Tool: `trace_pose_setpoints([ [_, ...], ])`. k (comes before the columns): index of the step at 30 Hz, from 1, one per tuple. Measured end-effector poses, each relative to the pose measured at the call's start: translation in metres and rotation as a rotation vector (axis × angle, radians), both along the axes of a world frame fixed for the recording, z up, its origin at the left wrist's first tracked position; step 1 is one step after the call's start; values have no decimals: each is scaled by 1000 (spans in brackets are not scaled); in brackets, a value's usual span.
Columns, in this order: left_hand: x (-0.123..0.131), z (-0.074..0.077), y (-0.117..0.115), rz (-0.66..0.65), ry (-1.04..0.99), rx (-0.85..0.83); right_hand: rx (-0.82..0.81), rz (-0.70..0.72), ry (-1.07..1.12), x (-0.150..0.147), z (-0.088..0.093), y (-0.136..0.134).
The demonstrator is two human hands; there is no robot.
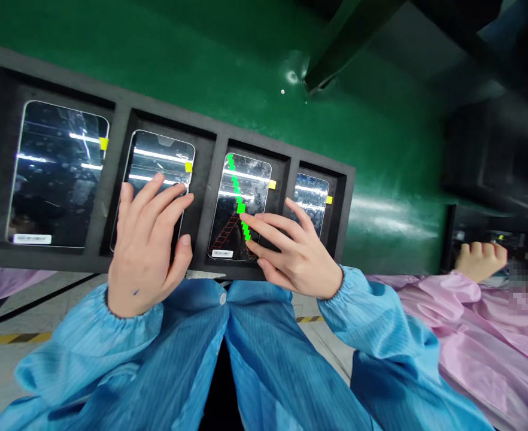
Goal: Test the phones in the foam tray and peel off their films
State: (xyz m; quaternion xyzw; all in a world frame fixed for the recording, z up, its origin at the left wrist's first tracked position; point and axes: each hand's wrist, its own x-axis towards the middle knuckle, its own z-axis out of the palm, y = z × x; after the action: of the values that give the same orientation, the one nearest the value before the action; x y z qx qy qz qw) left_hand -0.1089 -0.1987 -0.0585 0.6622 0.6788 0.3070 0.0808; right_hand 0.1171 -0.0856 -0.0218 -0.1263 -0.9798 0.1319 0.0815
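The right hand (300, 257) grasps nothing: its fingers are extended, and two fingertips lie at the green trail (234, 179) on the third smartphone (228, 209) from the left; whether both touch the glass I cannot tell. That phone lies screen up in its own compartment of the black tray (174, 114), right of centre. The trail runs from the screen's far left corner towards its near right, while a red ladder pattern (225, 233) slants across the near left. To trace such a line well, I would keep one fingertip in light, even contact, lift the neighbouring fingers clear so that no stray touch registers, and keep the wrist off the glass. The stroke should be steady and straight, stopping short of the white barcode label (222, 254) and leaving the yellow tab (272, 185) on the right edge alone. The left hand (149, 245), spread and unloaded, is over the second smartphone (160, 149); its contact is unclear, so it too calls for deliberate fingertip touches.
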Motion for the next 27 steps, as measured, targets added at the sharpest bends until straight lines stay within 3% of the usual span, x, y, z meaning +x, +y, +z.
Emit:
trace_pose_setpoints([
  [20, 0, -1, 0, 1, -7, 3, -110, 2, 53, 13, 0, -9],
  [27, 0, 1, 0, -6, -23, 5, 17, -326, 6, 4, 0, 22],
])
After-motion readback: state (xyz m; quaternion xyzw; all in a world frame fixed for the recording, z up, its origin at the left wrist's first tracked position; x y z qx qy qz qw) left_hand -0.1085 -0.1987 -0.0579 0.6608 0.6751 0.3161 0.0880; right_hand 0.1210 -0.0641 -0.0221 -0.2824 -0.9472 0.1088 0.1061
